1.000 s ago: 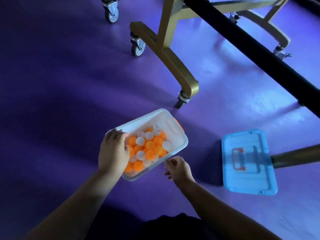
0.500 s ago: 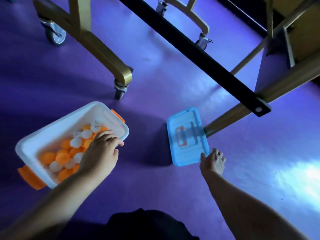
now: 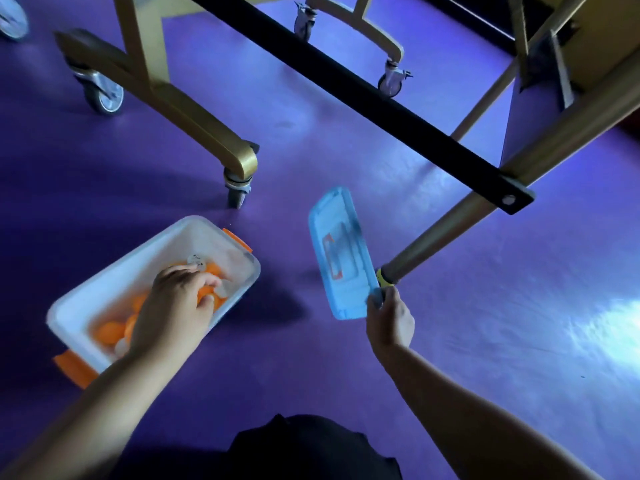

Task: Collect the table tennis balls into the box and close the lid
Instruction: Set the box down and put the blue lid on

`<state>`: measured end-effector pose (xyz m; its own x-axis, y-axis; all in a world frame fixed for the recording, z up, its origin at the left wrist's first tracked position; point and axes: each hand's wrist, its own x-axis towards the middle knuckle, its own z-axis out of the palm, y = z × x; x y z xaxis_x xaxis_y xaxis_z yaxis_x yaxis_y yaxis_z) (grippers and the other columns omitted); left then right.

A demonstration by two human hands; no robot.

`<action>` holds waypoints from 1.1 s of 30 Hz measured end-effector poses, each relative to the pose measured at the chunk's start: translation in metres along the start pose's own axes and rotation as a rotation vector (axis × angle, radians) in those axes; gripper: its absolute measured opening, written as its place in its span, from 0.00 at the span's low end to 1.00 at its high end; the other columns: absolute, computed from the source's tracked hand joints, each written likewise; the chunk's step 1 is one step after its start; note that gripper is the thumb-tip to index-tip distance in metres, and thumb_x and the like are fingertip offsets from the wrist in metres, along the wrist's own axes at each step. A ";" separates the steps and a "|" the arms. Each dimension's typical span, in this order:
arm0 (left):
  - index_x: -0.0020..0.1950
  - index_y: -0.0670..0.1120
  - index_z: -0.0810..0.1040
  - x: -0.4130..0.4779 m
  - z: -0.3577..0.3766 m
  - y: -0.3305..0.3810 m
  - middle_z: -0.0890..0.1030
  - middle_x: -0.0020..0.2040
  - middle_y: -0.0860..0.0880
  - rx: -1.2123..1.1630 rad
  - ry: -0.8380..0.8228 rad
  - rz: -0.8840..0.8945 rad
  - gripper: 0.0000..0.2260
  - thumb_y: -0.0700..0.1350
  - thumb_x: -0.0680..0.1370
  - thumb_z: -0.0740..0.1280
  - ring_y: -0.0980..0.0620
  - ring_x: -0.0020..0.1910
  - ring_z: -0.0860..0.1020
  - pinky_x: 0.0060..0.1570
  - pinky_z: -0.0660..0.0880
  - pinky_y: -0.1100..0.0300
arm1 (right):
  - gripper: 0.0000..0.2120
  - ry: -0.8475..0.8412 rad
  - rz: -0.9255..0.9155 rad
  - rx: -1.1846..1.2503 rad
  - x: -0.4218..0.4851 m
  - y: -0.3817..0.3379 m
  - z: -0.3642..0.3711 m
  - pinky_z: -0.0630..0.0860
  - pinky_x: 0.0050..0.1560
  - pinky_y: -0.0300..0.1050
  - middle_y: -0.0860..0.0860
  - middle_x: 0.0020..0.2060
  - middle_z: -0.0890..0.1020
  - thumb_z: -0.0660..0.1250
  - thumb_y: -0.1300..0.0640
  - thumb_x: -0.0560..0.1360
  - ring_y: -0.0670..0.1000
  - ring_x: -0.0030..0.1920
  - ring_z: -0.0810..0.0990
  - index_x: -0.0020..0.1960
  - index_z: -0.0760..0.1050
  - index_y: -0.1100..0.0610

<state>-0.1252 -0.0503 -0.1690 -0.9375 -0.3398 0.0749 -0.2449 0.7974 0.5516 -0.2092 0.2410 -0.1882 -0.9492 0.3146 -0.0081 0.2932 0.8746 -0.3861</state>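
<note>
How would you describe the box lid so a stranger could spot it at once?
On the purple floor, find the slanted gold table leg with a yellow tip. Beside that tip is the lid, a flat light-blue rectangle, its near corner pinched by the right hand. It is the only light-blue object; the box to its left is white.

balls (image 3: 110,330) smeared by blur, many hidden under left hand (image 3: 173,306); can't tell if it grips any. box (image 3: 138,268) near corner hidden behind that forearm. lid (image 3: 341,258) motion-blurred. right hand (image 3: 389,323) fingers hidden behind lid corner. top-left wheel (image 3: 12,24) cut by the edge.
</note>
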 end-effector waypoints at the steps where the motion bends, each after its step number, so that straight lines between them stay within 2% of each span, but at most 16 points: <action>1: 0.48 0.43 0.83 0.001 -0.002 0.001 0.83 0.49 0.41 -0.038 0.046 0.004 0.10 0.32 0.69 0.71 0.39 0.54 0.78 0.54 0.74 0.46 | 0.04 0.010 -0.051 0.013 -0.006 -0.002 0.001 0.62 0.38 0.46 0.55 0.44 0.82 0.60 0.55 0.77 0.63 0.46 0.78 0.46 0.71 0.54; 3: 0.52 0.42 0.82 0.002 -0.013 0.005 0.83 0.51 0.44 -0.163 0.076 -0.048 0.10 0.35 0.72 0.70 0.41 0.54 0.78 0.53 0.73 0.50 | 0.02 0.045 -0.170 0.058 -0.017 -0.007 0.001 0.65 0.36 0.46 0.52 0.40 0.81 0.63 0.56 0.76 0.61 0.40 0.77 0.46 0.72 0.54; 5: 0.61 0.44 0.76 0.004 -0.027 0.007 0.81 0.56 0.48 -0.400 0.123 -0.208 0.13 0.42 0.77 0.67 0.48 0.55 0.78 0.54 0.72 0.54 | 0.01 0.094 -0.308 0.127 -0.024 -0.016 -0.002 0.66 0.34 0.44 0.50 0.38 0.80 0.66 0.58 0.75 0.59 0.36 0.76 0.46 0.74 0.54; 8: 0.69 0.47 0.67 0.010 -0.041 0.001 0.77 0.61 0.47 -0.696 0.167 -0.455 0.20 0.51 0.78 0.62 0.49 0.57 0.76 0.53 0.70 0.57 | 0.07 0.139 -0.492 0.224 -0.024 -0.032 -0.004 0.65 0.36 0.40 0.48 0.40 0.81 0.67 0.58 0.71 0.50 0.37 0.74 0.47 0.74 0.49; 10: 0.66 0.48 0.69 0.014 -0.052 -0.011 0.78 0.57 0.45 -0.856 0.243 -0.534 0.18 0.52 0.78 0.59 0.47 0.54 0.78 0.50 0.73 0.55 | 0.09 0.122 -0.600 0.248 -0.023 -0.051 0.004 0.64 0.36 0.38 0.50 0.42 0.82 0.67 0.58 0.69 0.49 0.39 0.76 0.48 0.76 0.50; 12: 0.55 0.48 0.74 0.017 -0.065 -0.022 0.77 0.50 0.45 -1.130 0.343 -0.645 0.11 0.51 0.81 0.55 0.49 0.45 0.79 0.47 0.75 0.55 | 0.12 0.097 -0.680 0.250 -0.020 -0.071 0.015 0.60 0.35 0.34 0.51 0.45 0.83 0.66 0.61 0.67 0.53 0.38 0.80 0.50 0.78 0.54; 13: 0.51 0.48 0.74 0.017 -0.072 -0.028 0.78 0.46 0.46 -1.260 0.386 -0.702 0.12 0.52 0.82 0.54 0.52 0.42 0.79 0.45 0.75 0.57 | 0.14 0.087 -0.730 0.255 -0.020 -0.083 0.020 0.60 0.34 0.34 0.52 0.46 0.83 0.66 0.62 0.66 0.52 0.39 0.79 0.51 0.77 0.54; 15: 0.48 0.46 0.75 0.010 -0.079 -0.048 0.81 0.40 0.48 -1.354 0.422 -0.741 0.14 0.53 0.81 0.56 0.55 0.38 0.80 0.40 0.77 0.61 | 0.15 0.062 -0.857 0.256 -0.022 -0.103 0.028 0.67 0.36 0.38 0.52 0.49 0.83 0.63 0.61 0.67 0.48 0.43 0.77 0.52 0.74 0.52; 17: 0.49 0.42 0.78 -0.001 -0.079 -0.070 0.83 0.43 0.44 -1.165 0.365 -0.720 0.14 0.53 0.76 0.64 0.52 0.40 0.81 0.39 0.75 0.61 | 0.15 -0.008 -0.966 0.244 -0.024 -0.116 0.037 0.73 0.38 0.40 0.51 0.51 0.81 0.60 0.59 0.67 0.48 0.45 0.76 0.53 0.74 0.53; 19: 0.54 0.41 0.78 -0.014 -0.075 -0.089 0.83 0.49 0.41 -0.849 0.321 -0.727 0.19 0.51 0.68 0.69 0.46 0.46 0.81 0.43 0.73 0.56 | 0.17 -0.146 -0.972 0.231 -0.025 -0.126 0.046 0.76 0.40 0.43 0.49 0.54 0.79 0.61 0.61 0.67 0.51 0.46 0.78 0.54 0.76 0.56; 22: 0.64 0.43 0.74 -0.032 -0.069 -0.092 0.82 0.52 0.48 -0.588 0.307 -0.743 0.22 0.45 0.71 0.71 0.49 0.52 0.80 0.52 0.73 0.57 | 0.19 -0.300 -0.919 0.198 -0.026 -0.135 0.061 0.72 0.43 0.42 0.48 0.57 0.76 0.66 0.69 0.67 0.53 0.47 0.79 0.56 0.76 0.57; 24: 0.65 0.42 0.73 -0.042 -0.059 -0.093 0.82 0.56 0.44 -0.430 0.336 -0.661 0.23 0.45 0.72 0.70 0.43 0.56 0.79 0.58 0.73 0.53 | 0.21 -0.348 -0.919 0.174 -0.027 -0.137 0.067 0.71 0.43 0.42 0.49 0.57 0.75 0.67 0.72 0.67 0.55 0.46 0.78 0.57 0.76 0.58; 26: 0.69 0.39 0.70 -0.050 -0.046 -0.094 0.78 0.63 0.40 -0.353 0.344 -0.637 0.24 0.41 0.74 0.68 0.41 0.63 0.74 0.63 0.68 0.54 | 0.21 -0.392 -0.911 0.151 -0.028 -0.137 0.071 0.71 0.43 0.42 0.48 0.58 0.74 0.66 0.72 0.68 0.56 0.45 0.78 0.58 0.75 0.58; 29: 0.76 0.40 0.58 -0.059 -0.028 -0.098 0.64 0.75 0.42 -0.360 0.265 -0.694 0.27 0.42 0.78 0.62 0.45 0.75 0.60 0.71 0.58 0.56 | 0.22 -0.438 -0.905 0.132 -0.028 -0.138 0.076 0.70 0.43 0.41 0.49 0.59 0.74 0.66 0.72 0.68 0.57 0.46 0.78 0.59 0.74 0.58; 31: 0.77 0.41 0.54 -0.064 -0.017 -0.101 0.60 0.77 0.44 -0.363 0.203 -0.694 0.28 0.44 0.79 0.60 0.47 0.77 0.55 0.73 0.56 0.53 | 0.22 -0.446 -0.889 0.129 -0.028 -0.141 0.079 0.70 0.42 0.41 0.48 0.59 0.73 0.65 0.72 0.68 0.55 0.45 0.77 0.60 0.73 0.57; 33: 0.77 0.42 0.53 -0.066 -0.011 -0.103 0.59 0.77 0.45 -0.377 0.160 -0.674 0.29 0.45 0.79 0.60 0.47 0.77 0.54 0.73 0.57 0.50 | 0.23 -0.473 -0.819 0.115 -0.026 -0.144 0.081 0.69 0.35 0.40 0.43 0.59 0.72 0.62 0.71 0.69 0.53 0.42 0.76 0.60 0.72 0.54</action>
<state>-0.0352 -0.1154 -0.2216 -0.5627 -0.7804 -0.2728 -0.6205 0.1806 0.7632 -0.2361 0.0771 -0.2068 -0.8100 -0.5836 -0.0577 -0.4725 0.7077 -0.5254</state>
